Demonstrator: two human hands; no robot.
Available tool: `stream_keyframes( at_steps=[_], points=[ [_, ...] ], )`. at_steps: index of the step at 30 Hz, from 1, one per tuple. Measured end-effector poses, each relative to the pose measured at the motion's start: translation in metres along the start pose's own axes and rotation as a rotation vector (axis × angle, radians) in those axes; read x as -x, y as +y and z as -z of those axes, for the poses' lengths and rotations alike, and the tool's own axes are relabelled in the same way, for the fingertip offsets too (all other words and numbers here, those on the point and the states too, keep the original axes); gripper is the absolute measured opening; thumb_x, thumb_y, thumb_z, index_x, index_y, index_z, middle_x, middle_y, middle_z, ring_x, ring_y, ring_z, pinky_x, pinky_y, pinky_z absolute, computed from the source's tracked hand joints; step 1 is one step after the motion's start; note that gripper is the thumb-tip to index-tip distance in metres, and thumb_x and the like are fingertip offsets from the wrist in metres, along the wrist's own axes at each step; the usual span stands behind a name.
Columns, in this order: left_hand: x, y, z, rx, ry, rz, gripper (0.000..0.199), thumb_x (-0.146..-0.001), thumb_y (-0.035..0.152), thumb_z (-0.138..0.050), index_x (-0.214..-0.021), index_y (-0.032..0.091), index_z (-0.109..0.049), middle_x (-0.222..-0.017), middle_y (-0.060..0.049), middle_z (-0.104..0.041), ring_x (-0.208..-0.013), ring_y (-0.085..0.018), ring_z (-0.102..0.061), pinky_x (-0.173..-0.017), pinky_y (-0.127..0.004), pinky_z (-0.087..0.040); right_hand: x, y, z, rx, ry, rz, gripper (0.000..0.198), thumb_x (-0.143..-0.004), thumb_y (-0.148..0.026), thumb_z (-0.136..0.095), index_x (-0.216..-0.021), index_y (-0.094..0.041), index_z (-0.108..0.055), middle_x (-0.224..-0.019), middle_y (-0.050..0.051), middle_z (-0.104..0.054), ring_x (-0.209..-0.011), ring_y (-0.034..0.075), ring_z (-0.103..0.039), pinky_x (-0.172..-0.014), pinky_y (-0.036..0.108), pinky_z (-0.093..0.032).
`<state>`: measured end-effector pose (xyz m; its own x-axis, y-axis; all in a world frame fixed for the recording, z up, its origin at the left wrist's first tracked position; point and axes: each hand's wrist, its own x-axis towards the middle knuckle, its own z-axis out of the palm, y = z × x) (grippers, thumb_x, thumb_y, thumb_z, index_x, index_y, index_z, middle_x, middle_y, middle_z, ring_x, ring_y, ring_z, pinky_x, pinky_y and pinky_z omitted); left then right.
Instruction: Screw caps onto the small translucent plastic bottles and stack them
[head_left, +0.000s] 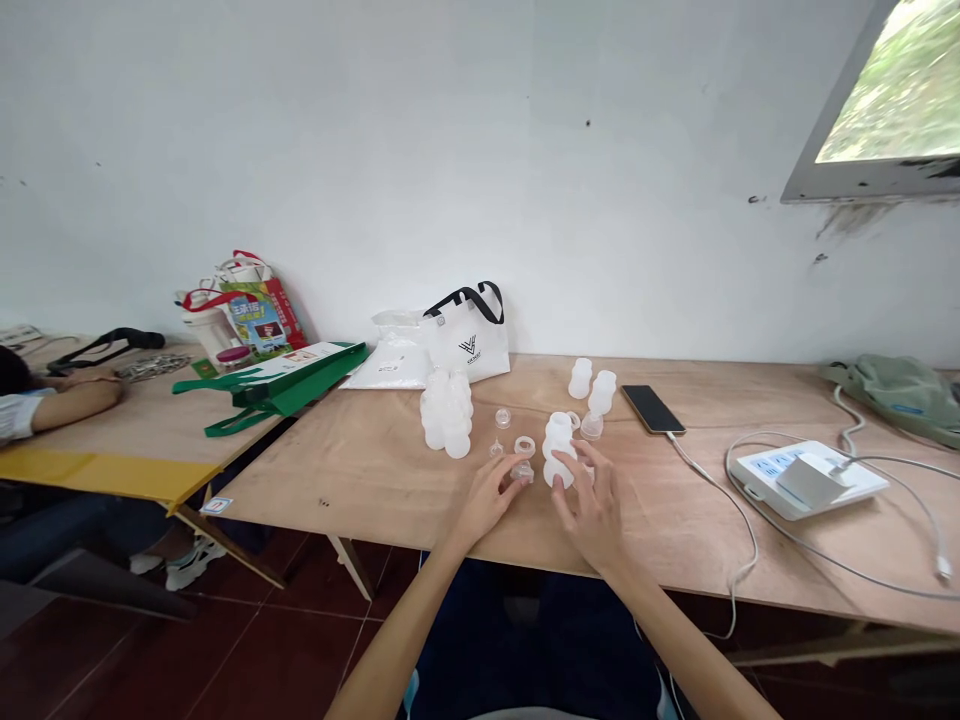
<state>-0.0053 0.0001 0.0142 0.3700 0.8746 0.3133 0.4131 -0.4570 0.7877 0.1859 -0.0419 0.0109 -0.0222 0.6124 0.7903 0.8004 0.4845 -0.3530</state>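
My left hand (491,500) has thumb and forefinger curved around a small clear plastic cap (527,472) on the table. Beside it lies a clear ring (524,446). My right hand (594,500) has its fingertips around the lower part of a white translucent bottle (558,436) with a waisted body. Its underside is partly covered by the fingers. A clear nipple-shaped piece (496,448) and another clear cap (503,418) lie beyond my left hand. Two more white bottles (602,392) stand beyond my right hand, near a clear dome (592,427).
A cluster of several white bottles (447,415) stands left of my hands. Behind it are white bags (472,345). To the right lie a charging phone (653,409), a white box with cables (806,480) and a green cloth item (900,395). Another person's arm (79,403) rests on the left table.
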Motion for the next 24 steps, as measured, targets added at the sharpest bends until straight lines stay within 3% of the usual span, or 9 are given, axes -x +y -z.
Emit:
stream_keyframes(
  at_steps=[5,10,18,20,24],
  points=[
    [0.003,-0.005,-0.003,-0.091,-0.01,0.019,0.059,-0.09,0.037,-0.065,-0.146,0.036,-0.049,-0.121,-0.004,-0.068,-0.082,-0.021,-0.061,-0.076,-0.032,-0.049,-0.009,0.011,0.002,0.072,-0.038,0.028,0.05,-0.099,-0.027,-0.049,-0.149,-0.03,-0.042,-0.158,0.011,-0.038,-0.143,0.034,-0.041,-0.114,0.058,-0.036],
    [0.002,-0.007,-0.004,-0.145,-0.005,-0.035,0.034,-0.092,0.04,-0.062,-0.124,0.027,-0.065,-0.119,-0.005,-0.068,-0.089,-0.022,-0.062,-0.082,-0.033,-0.046,-0.006,0.015,-0.005,-0.042,-0.13,-0.006,0.044,-0.101,-0.03,-0.045,-0.145,-0.028,-0.045,-0.156,0.011,-0.042,-0.143,0.03,-0.041,-0.114,0.056,-0.039],
    [0.0,-0.002,-0.003,-0.074,0.0,0.099,0.032,-0.088,0.046,-0.066,-0.111,0.023,-0.066,-0.074,0.002,-0.062,-0.064,-0.017,-0.053,-0.066,-0.028,-0.041,-0.004,0.021,-0.01,-0.234,-0.129,-0.116,0.032,-0.101,-0.033,-0.046,-0.131,-0.024,-0.053,-0.147,0.013,-0.05,-0.136,0.029,-0.049,-0.109,0.051,-0.046],
    [-0.002,-0.002,-0.003,-0.003,0.04,0.123,0.033,-0.087,0.047,-0.068,-0.109,0.023,-0.066,-0.076,0.002,-0.063,-0.063,-0.015,-0.052,-0.066,-0.028,-0.042,-0.003,0.022,-0.011,-0.238,-0.137,-0.147,0.031,-0.1,-0.037,-0.049,-0.127,-0.024,-0.053,-0.139,0.013,-0.057,-0.129,0.029,-0.055,-0.105,0.051,-0.048],
    [-0.003,0.004,-0.002,0.178,0.132,0.131,0.036,-0.086,0.048,-0.069,-0.11,0.022,-0.062,-0.103,-0.002,-0.069,-0.065,-0.013,-0.054,-0.065,-0.026,-0.044,0.001,0.023,-0.012,-0.224,-0.177,-0.186,0.033,-0.097,-0.044,-0.057,-0.123,-0.024,-0.051,-0.122,0.012,-0.067,-0.112,0.029,-0.065,-0.094,0.048,-0.054]
  ],
)
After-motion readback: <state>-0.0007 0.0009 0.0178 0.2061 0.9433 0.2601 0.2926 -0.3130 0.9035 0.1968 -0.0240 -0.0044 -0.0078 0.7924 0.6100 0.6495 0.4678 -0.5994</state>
